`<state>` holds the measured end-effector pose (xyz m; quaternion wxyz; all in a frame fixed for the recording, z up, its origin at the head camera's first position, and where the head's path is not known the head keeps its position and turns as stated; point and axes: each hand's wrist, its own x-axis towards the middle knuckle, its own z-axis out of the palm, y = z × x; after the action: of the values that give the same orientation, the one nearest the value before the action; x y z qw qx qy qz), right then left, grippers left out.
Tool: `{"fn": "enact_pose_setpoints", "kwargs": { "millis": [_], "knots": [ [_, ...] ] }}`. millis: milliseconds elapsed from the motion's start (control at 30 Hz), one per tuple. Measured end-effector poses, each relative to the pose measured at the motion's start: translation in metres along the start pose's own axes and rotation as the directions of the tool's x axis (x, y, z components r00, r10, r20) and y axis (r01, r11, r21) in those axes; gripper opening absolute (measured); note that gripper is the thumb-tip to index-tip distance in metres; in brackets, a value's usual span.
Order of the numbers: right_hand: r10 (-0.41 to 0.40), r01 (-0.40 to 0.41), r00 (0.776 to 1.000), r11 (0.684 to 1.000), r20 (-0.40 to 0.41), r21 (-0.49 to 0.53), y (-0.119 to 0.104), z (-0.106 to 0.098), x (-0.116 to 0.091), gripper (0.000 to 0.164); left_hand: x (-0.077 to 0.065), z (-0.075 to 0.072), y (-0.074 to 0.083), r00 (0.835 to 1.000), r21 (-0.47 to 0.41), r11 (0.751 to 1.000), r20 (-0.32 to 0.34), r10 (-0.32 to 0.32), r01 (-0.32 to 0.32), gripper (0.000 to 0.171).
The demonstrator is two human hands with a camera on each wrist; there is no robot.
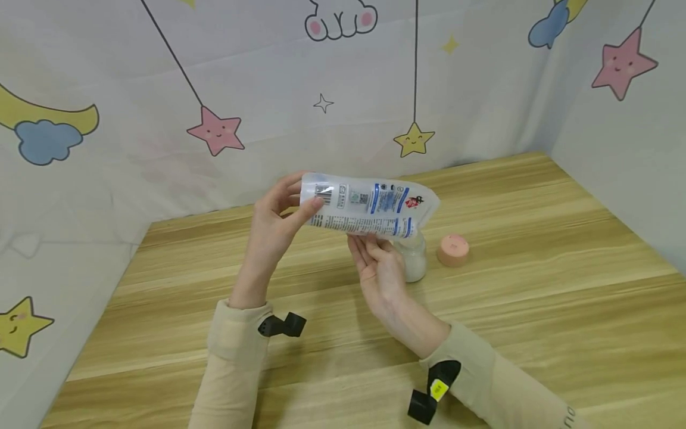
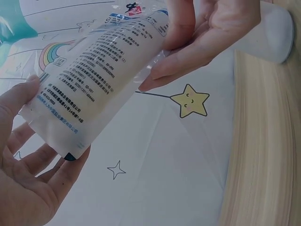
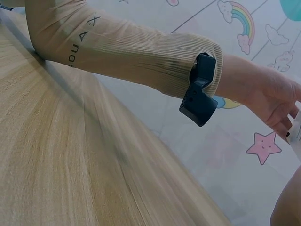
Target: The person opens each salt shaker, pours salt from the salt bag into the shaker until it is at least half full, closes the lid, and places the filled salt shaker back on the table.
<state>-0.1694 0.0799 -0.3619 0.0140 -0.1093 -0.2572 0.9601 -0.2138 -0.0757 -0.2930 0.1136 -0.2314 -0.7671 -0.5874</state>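
A white printed plastic pouch (image 1: 370, 205), with a barcode and blue and black text, is held sideways above the table. My left hand (image 1: 278, 208) grips its left end, thumb on the near face and fingers behind. Under its lower edge, my right hand (image 1: 380, 271) pinches the edge with thumb and fingertips, partly hidden by the pouch. The pouch's right end hangs over a small translucent jar (image 1: 414, 262) and hides its top. In the left wrist view the pouch (image 2: 94, 80) looks partly filled with pale contents.
A round pink lid (image 1: 454, 250) lies on the wooden table (image 1: 536, 286) to the right of the jar. Behind the table hangs a pale cloth (image 1: 268, 71) printed with stars and clouds. Black wrist cameras (image 1: 282, 325) sit on both sleeves.
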Motion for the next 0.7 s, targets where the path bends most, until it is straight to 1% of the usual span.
{"fn": "enact_pose_setpoints", "kwargs": {
  "millis": [300, 467, 700],
  "knots": [
    [-0.008, 0.008, 1.000, 1.000, -0.001, -0.010, 0.0003, -0.0007, 0.0000, 0.021, -0.0002, 0.0013, -0.0012, 1.000, 0.003, 1.000, -0.018, 0.004, -0.004, 0.041],
    [-0.009, 0.009, 1.000, 1.000, -0.001, -0.008, 0.0004, -0.0009, 0.0002, 0.022, -0.0006, 0.0017, -0.0006, 1.000, 0.008, 1.000, -0.014, -0.002, 0.002, 0.043],
    [-0.001, 0.001, 1.000, 1.000, 0.007, -0.002, 0.0004, -0.0011, -0.0001, 0.023, -0.0003, 0.0021, -0.0002, 1.000, 0.006, 1.000, -0.004, 0.020, -0.020, 0.045]
  ]
}}
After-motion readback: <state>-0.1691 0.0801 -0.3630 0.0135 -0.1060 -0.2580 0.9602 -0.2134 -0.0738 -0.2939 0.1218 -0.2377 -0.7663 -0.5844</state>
